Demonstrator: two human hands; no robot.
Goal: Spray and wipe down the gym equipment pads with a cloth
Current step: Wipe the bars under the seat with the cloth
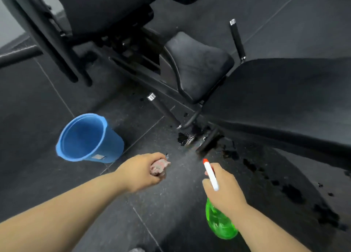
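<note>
My right hand grips a green spray bottle by its white trigger head, whose red nozzle tip points up and away toward the machine. A faint mist hangs in front of the nozzle. My left hand is closed around a bunched pinkish cloth, held low over the floor. Ahead stand the black pads: a small seat pad, a long back pad on the right and a large pad at the top.
A blue plastic bucket stands on the dark rubber floor to the left of my hands. Two black handles with chrome ends stick out beside the seat. Wet dark splashes mark the floor on the right.
</note>
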